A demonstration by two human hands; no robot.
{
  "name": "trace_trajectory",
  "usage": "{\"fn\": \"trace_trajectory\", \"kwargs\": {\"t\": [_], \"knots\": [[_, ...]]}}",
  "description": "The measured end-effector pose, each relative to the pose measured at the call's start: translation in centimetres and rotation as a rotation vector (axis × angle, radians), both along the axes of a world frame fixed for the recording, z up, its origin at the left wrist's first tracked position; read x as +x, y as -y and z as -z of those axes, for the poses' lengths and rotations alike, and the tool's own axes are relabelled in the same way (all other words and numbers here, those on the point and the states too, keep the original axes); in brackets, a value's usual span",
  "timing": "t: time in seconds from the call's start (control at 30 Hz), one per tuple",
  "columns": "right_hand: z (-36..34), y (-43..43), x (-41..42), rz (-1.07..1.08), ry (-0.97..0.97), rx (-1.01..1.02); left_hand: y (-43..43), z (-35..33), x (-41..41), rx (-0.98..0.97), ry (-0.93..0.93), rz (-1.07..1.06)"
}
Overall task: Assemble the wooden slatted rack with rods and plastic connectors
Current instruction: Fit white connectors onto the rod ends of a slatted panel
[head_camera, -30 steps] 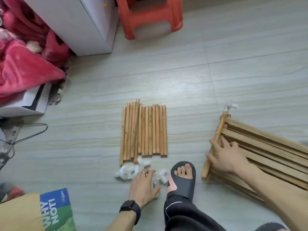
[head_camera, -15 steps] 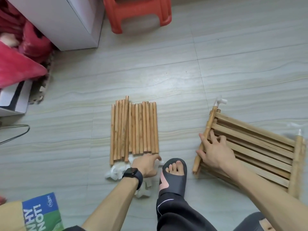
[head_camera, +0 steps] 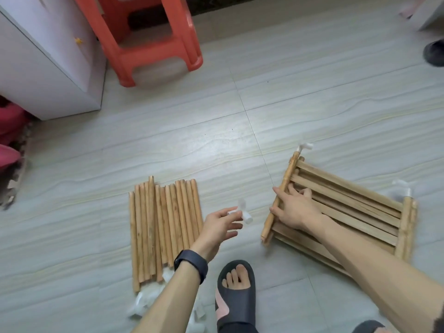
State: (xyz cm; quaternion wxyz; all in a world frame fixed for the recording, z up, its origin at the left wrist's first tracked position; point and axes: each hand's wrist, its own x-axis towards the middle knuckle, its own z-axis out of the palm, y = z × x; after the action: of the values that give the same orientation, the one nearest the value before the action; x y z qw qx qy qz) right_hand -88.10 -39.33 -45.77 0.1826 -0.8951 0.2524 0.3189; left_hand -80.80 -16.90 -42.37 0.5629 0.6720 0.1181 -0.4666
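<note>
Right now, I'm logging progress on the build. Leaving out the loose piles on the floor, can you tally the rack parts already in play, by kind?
Slatted panel: 1
Fitted rods: 2
Fitted connectors: 2
Connector pinched in the left hand: 1
Total: 6

There is one view, from a wide-angle camera worn on the person's head. It faces forward and steeply down at the tiled floor (head_camera: 312,104), from close. Both forearms enter from the bottom edge. The left hand (head_camera: 217,227), pinching a white plastic connector (head_camera: 245,217), and the right hand (head_camera: 296,211), gripping the side of the wooden slatted rack (head_camera: 355,212), lie in the lower middle. A foot in a black slipper (head_camera: 236,284) sits at the bottom edge. At the top, the view reaches an orange plastic stool (head_camera: 153,44) and a white cabinet (head_camera: 48,68). The tile joints bend toward the edges.
</note>
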Motion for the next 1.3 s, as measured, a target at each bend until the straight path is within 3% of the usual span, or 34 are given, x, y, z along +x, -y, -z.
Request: {"fn": "trace_trajectory", "kwargs": {"t": [0.17, 0.27, 0.43, 0.57, 0.77, 1.07, 1.3], "knots": [[-2.9, 1.5, -0.1, -0.037, 0.076, 0.119, 2.7, 1.6, -1.1, -0.164, -0.186, -0.199], [-4.3, 1.9, -2.6, -0.002, 0.162, 0.183, 3.1, 2.7, -2.2, -0.176, -0.228, -0.215], [-2.3, 0.8, -7.0, 0.000, 0.082, 0.167, 2.6, 3.2, -4.4, -0.153, -0.250, -0.275], [0.5, -0.3, -8.8, -0.130, -0.061, 0.103, 1.9, 4.0, -5.5, -0.024, -0.156, -0.276], [1.3, -0.8, -8.0, -0.190, -0.058, 0.007, 0.8, 5.3, -7.3, 0.239, -0.012, -0.179], [1.5, -1.1, -8.5, -0.188, -0.022, 0.007, 1.9, 5.9, -8.8, 0.146, -0.065, -0.144], [1.7, -0.9, -8.5, -0.196, -0.004, 0.010, 2.6, 6.4, -9.5, 0.226, 0.079, -0.006]]}}
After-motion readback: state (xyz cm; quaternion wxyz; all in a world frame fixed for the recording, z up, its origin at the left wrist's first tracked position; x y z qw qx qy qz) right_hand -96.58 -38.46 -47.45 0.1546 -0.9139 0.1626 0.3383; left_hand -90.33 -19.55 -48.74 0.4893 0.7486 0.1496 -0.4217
